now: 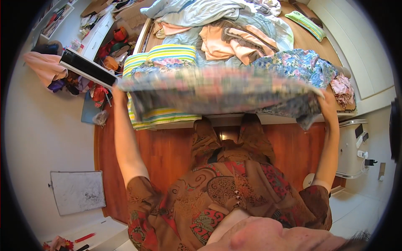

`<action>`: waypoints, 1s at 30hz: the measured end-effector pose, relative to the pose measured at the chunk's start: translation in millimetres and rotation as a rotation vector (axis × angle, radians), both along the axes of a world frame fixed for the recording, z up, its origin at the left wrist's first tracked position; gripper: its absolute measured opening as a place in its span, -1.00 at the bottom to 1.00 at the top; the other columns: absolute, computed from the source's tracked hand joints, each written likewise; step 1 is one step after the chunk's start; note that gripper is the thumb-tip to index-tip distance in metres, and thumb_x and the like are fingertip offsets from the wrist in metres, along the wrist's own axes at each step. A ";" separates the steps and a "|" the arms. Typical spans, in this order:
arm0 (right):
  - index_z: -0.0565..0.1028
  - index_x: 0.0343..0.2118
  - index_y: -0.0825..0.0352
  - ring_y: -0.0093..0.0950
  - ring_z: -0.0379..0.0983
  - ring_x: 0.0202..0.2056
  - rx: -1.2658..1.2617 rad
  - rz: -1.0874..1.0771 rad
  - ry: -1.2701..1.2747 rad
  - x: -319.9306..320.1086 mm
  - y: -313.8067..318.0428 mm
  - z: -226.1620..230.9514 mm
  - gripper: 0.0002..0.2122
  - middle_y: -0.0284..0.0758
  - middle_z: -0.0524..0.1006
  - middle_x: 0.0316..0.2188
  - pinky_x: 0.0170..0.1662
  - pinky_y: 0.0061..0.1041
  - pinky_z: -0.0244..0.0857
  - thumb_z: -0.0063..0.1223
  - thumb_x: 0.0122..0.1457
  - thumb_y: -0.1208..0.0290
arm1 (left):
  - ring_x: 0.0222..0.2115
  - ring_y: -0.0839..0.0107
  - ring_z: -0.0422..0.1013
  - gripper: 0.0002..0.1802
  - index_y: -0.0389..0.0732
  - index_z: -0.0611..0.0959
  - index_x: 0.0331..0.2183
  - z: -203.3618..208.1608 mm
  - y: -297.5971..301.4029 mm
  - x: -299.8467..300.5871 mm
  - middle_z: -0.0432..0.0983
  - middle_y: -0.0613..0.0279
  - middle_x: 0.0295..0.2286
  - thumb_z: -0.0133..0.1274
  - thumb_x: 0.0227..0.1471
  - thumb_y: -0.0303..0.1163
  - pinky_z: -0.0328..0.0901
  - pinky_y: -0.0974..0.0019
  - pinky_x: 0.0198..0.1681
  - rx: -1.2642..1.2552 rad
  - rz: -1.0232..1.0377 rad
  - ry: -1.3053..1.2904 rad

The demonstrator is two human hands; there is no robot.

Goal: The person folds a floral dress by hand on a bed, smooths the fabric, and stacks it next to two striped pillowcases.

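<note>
A floral cloth [217, 85] in muted pink, green and grey stretches between my two hands, blurred by motion; whether it is a garment I cannot tell. My left hand [119, 90] is closed on its left end, and my right hand [328, 100] grips the right end, where a dark corner hangs down. Beneath and behind it, a striped yellow, green and white cloth [167, 117] lies over the bed's near left edge. Blue floral fabric [297, 65] is heaped behind the cloth's right half.
Rumpled pale blue bedding [184, 16] and a peach cloth [222, 42] cover the bed's middle. A green packet [305, 25] and a crumpled pink cloth [342, 90] lie at its right. Shelving with bags stands left; a silver case [351, 146] stands right. A whiteboard [77, 192] leans at left.
</note>
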State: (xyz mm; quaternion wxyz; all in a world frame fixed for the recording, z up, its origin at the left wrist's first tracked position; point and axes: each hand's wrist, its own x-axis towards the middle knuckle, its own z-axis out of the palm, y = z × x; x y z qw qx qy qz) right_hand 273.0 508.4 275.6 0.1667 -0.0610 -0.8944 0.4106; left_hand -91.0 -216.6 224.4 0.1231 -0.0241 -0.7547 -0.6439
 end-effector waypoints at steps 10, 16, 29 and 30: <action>0.52 -0.22 0.42 -0.74 0.34 -0.49 -0.164 0.092 0.155 26.0 -88.9 56.4 -0.80 -0.48 0.48 -0.49 -0.44 -0.73 0.20 -0.10 0.15 0.52 | -0.11 0.19 0.37 -0.55 -0.22 0.47 -0.08 271.2 19.1 57.8 0.44 0.07 -0.13 -0.18 0.10 -0.13 0.18 0.14 0.08 0.558 -0.118 0.676; 0.53 -0.32 0.41 -0.30 0.49 -0.44 0.103 0.354 -0.158 18.9 -159.3 -1.2 -0.78 -0.13 0.53 -0.49 -0.35 -0.45 0.32 0.00 -0.10 0.61 | -0.08 0.16 0.36 -0.49 -0.27 0.45 -0.02 99.4 -109.0 36.0 0.41 0.01 -0.09 -0.22 0.08 -0.15 0.23 0.10 0.03 0.666 0.196 0.118; 0.52 -0.38 0.28 -0.14 0.45 -0.36 0.330 0.362 -0.141 -26.8 -213.6 -93.4 -0.82 -0.17 0.51 -0.47 -0.32 -0.20 0.31 0.06 -0.12 0.47 | -0.54 0.45 0.51 -0.64 -0.26 0.60 -0.36 -106.5 85.2 198.9 0.56 0.20 -0.48 -0.04 0.11 -0.13 0.35 0.47 -0.53 -0.252 -0.538 -0.834; 0.52 -0.39 0.28 -0.14 0.45 -0.36 0.288 0.339 -0.099 -28.7 -214.9 -92.4 -0.83 -0.17 0.51 -0.47 -0.32 -0.20 0.31 0.06 -0.13 0.47 | -0.54 0.49 0.50 -0.62 -0.27 0.60 -0.36 -90.7 124.8 222.8 0.57 0.20 -0.48 -0.06 0.14 -0.12 0.35 0.48 -0.50 -0.250 -0.748 -0.792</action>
